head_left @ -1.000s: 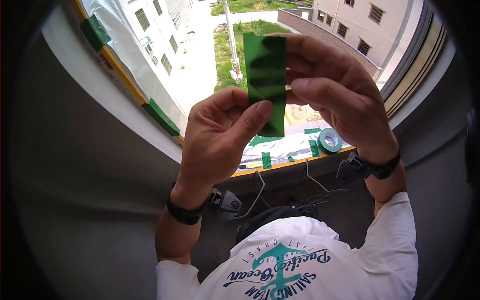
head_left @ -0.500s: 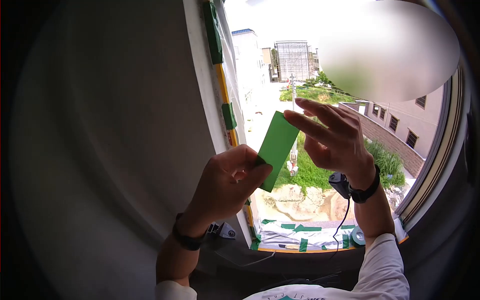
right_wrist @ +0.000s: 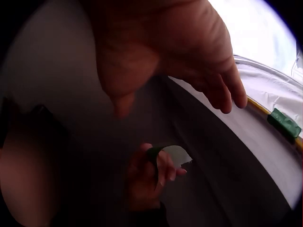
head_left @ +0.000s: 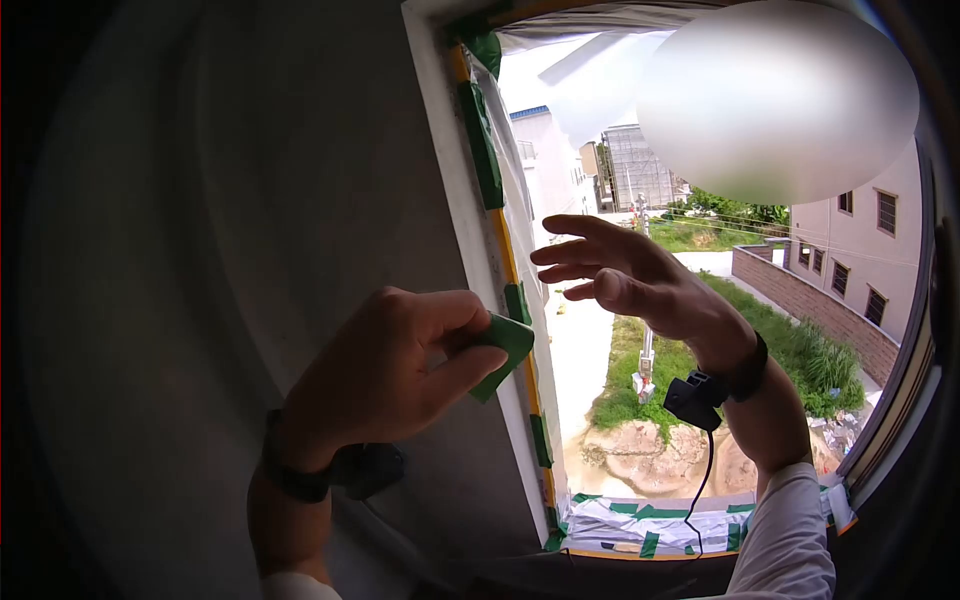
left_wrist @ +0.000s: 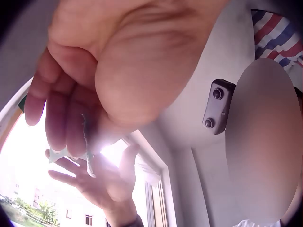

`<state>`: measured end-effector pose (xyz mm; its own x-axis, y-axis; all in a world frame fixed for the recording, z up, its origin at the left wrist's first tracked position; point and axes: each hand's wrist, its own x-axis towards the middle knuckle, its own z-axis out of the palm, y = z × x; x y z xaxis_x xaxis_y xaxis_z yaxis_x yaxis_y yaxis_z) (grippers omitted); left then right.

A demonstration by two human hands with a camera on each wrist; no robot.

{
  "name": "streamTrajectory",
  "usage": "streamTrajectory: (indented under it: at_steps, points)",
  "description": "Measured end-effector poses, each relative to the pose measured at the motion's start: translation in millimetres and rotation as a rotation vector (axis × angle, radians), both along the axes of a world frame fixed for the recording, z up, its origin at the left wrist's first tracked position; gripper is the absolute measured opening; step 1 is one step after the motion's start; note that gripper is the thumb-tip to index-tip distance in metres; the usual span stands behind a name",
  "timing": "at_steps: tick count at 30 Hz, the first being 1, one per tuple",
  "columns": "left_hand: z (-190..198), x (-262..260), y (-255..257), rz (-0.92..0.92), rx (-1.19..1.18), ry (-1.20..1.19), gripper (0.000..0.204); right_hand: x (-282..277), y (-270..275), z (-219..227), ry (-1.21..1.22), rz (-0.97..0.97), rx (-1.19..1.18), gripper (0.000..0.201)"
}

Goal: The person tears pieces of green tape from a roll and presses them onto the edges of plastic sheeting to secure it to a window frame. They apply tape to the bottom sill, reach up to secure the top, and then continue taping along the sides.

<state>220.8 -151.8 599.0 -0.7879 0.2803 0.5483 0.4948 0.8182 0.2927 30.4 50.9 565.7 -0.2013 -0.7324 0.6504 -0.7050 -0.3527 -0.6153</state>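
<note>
A left hand [head_left: 385, 370] pinches a green tape strip [head_left: 506, 352] beside a window frame [head_left: 447, 150]; the right hand [head_left: 645, 285] spreads empty. Tape already lines the side and sill [head_left: 625, 527]; this strip, apparently, remains unplaced.

Window [head_left: 448, 130]: head view faces outward;
Left palm [left_wrist: 142, 71]: wrist view close, window beyond;
Right palm [right_wrist: 165, 42]: close;
Taped edge [head_left: 507, 255]: head, right wrist share
</note>
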Motion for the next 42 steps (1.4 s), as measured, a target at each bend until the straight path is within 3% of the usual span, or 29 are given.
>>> streamTrajectory:
  at_steps: [1, 3, 5, 7, 9, 11, 14, 16, 17, 19, 20, 25, 27, 28, 30, 33, 35, 37, 42]
  points:
    - [2, 3, 1, 0.003, -0.085, -0.011, 0.009, -3, -7, 0, -0.091, 0.070, 0.081, 0.109]
    - [5, 7, 5, -0.053, -0.036, -0.047, 0.010, -10, -26, -6, -0.215, 0.193, 0.286, 0.107]
    - [10, 11, 8, -0.107, 0.006, -0.074, 0.011, -10, -38, -17, -0.366, 0.429, 0.337, 0.107]
    - [14, 14, 11, -0.126, 0.260, -0.336, 0.015, -8, -48, -19, -0.420, 0.535, 0.310, 0.108]
    - [20, 10, 14, -0.108, 0.306, -0.422, 0.016, -8, -50, -17, -0.469, 0.788, 0.313, 0.106]
    - [25, 4, 12, -0.091, 0.358, -0.502, 0.017, -8, -45, -12, -0.483, 0.795, 0.322, 0.097]
    - [28, -7, 9, -0.028, 0.287, -0.531, 0.018, -10, -37, -7, -0.415, 0.743, 0.242, 0.084]
    - [32, -12, 10, 0.011, 0.277, -0.564, 0.017, -16, -35, -1, -0.324, 0.540, 0.180, 0.065]
    - [32, -13, 12, 0.018, 0.279, -0.566, 0.017, -18, -33, 1, -0.327, 0.547, 0.181, 0.065]
    - [38, -15, 20, 0.145, 0.055, -0.524, 0.017, -22, -27, 9, -0.291, 0.513, 0.271, 0.061]
    - [41, -17, 24, 0.150, 0.046, -0.515, 0.017, -20, -24, 13, -0.287, 0.469, 0.258, 0.050]
    - [56, -24, 44, 0.278, -0.200, -0.430, 0.017, -24, -6, 29, -0.064, 0.374, 0.247, 0.033]
    - [62, -26, 53, 0.300, -0.214, -0.391, 0.017, -23, 2, 32, 0.150, 0.195, 0.087, 0.025]
    - [65, -28, 57, 0.315, -0.220, -0.358, 0.016, -23, 5, 34, 0.155, 0.203, 0.079, 0.025]
    - [69, -34, 61, 0.371, -0.239, -0.278, 0.017, -25, 10, 34, 0.244, -0.006, -0.155, 0.016]
    - [76, -53, 59, 0.426, -0.266, -0.150, 0.017, -32, 8, 32, 0.294, -0.142, -0.353, 0.010]
    - [83, -62, 63, 0.442, -0.279, -0.100, 0.017, -39, 4, 31, 0.343, -0.151, -0.472, 0.008]
    - [92, -69, 72, 0.595, -0.316, 0.001, 0.018, -46, 2, 31, 0.283, -0.202, -0.507, 0.008]
    - [117, -89, 77, 0.564, -0.297, -0.067, 0.014, -72, 8, 44, 0.247, -0.185, -0.586, 0.009]
